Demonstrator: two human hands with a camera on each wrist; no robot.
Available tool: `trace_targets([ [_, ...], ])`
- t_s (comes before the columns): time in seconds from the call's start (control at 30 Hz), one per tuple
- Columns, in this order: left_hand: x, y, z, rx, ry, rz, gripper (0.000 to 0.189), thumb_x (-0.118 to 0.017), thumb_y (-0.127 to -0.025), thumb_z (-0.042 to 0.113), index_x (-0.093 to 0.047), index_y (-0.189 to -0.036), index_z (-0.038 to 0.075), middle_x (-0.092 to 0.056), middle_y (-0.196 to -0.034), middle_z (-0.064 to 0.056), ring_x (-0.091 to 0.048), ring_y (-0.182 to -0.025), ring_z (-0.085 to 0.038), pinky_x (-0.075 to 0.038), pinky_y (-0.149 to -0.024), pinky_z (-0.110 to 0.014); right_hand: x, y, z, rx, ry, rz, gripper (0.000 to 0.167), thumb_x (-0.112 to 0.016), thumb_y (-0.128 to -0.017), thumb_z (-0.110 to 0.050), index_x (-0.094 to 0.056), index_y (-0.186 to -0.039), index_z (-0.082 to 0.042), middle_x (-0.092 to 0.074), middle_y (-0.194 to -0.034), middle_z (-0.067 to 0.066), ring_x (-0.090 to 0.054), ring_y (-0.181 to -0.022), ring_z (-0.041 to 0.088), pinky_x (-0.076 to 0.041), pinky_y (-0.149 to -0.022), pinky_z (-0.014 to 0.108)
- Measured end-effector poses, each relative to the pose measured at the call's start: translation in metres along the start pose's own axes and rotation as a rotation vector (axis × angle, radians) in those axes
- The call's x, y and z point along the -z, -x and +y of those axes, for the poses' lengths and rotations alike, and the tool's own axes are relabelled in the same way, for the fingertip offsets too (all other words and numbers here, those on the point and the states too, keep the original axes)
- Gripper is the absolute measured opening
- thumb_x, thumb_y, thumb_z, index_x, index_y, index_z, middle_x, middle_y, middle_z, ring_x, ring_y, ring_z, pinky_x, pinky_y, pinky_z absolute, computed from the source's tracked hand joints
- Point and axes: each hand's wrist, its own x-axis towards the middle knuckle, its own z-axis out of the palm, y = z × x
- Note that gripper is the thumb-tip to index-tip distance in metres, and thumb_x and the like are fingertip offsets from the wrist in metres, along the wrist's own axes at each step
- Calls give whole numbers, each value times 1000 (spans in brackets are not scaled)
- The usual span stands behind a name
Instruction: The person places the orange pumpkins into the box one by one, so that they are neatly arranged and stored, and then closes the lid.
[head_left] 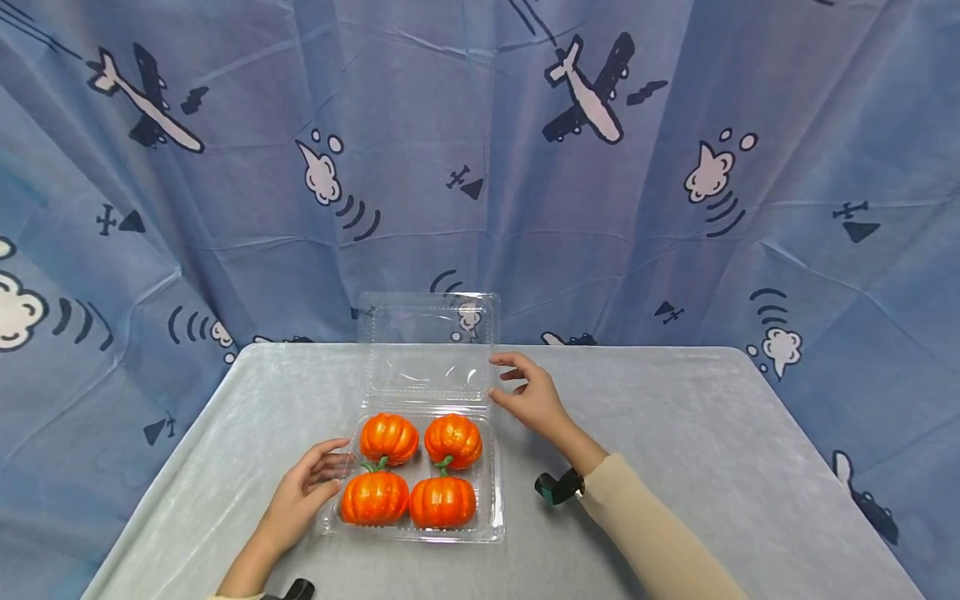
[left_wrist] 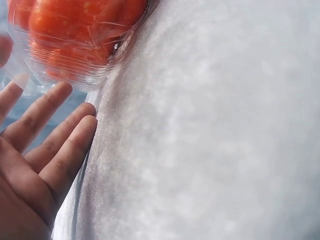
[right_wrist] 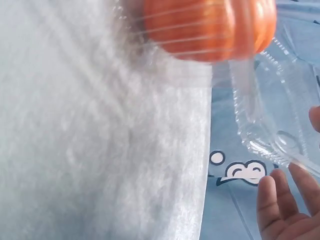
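Observation:
A clear plastic clamshell container point(head_left: 489, 533) sits on the table with its lid point(head_left: 431, 367) raised at the back. Inside its base are several small orange pumpkins point(head_left: 442, 502) in two rows, with green stems. At the container's left side is my left hand point(head_left: 296, 496), its fingers point(left_wrist: 60, 150) fairly straight and spread, their tips by the ridged wall. My right hand point(head_left: 534, 398) is beside the lid's right edge, thumb and fingers apart. In the right wrist view, a fingertip point(right_wrist: 296, 167) meets the lid's rim; whether the thumb touches it I cannot tell.
A pale grey cloth covers the table point(head_left: 660, 433). Behind it hangs a blue curtain point(head_left: 420, 167) printed with airplanes and clouds. Each wrist wears a dark strapped device, the right one point(head_left: 558, 487) close above the table.

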Motion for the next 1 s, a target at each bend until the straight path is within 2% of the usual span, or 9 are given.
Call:
trace_targets([
  [0.13, 0, 1, -2, 14, -4, -4, 49, -57, -89, -2, -50, -136, 10, -67, -119, -15, -62, -105, -3, -51, -86, -22, 1, 1, -9, -23, -58, -11, 53, -72, -79, 4, -54, -128, -5, -60, -125, 23, -62, -101, 42, -54, -78, 48],
  [0.33, 0, 2, -4, 7, 0, -8, 49, -57, -89, -2, -50, -136, 10, -67, -119, -15, -62, -105, -3, -52, -85, -22, 10, 9, -43, -57, -125, -39, 66, -68, -79, 9, -41, -138, 2, -56, -125, 32, -60, -101, 48, -54, -72, 33],
  [0.43, 0, 2, -3, 4, 0, -5, 49, -57, -89, -2, -50, -136, 10, -67, -118, -15, -62, -105, -3, -52, -85, -22, 13, 11, -50, -54, -143, -45, 69, -68, -80, 8, -37, -141, 3, -56, -124, 33, -58, -102, 49, -52, -69, 24],
  [0.53, 0, 2, -3, 3, -6, -6, 49, -57, -89, -2, -49, -136, 9, -67, -118, -15, -62, -106, -3, -52, -85, -22, 12, 10, -41, -47, -169, -45, 69, -67, -81, 8, -37, -142, 3, -56, -124, 34, -58, -103, 50, -51, -67, 20],
  [0.7, 0, 1, -2, 2, -3, -4, 49, -57, -88, -3, -50, -135, 9, -67, -118, -16, -62, -105, -2, -52, -85, -21, 11, 10, -22, -34, -182, -39, 64, -66, -84, 5, -40, -142, -1, -59, -124, 30, -61, -102, 44, -53, -70, 23],
  [0.83, -1, 0, -2, -6, 8, 1, 49, -57, -88, -4, -50, -135, 7, -67, -117, -17, -62, -105, -2, -52, -84, -21, 13, 14, -17, -4, -214, -39, 60, -65, -84, 5, -43, -139, -2, -60, -122, 28, -60, -102, 47, -53, -73, 22],
  [1.0, -1, -1, -2, -9, 13, -4, 49, -57, -88, -4, -50, -135, 8, -67, -117, -17, -62, -105, -1, -52, -84, -21, 16, 21, -17, 34, -247, -49, 53, -63, -83, 6, -47, -133, 0, -57, -119, 32, -58, -100, 51, -53, -73, 21],
])
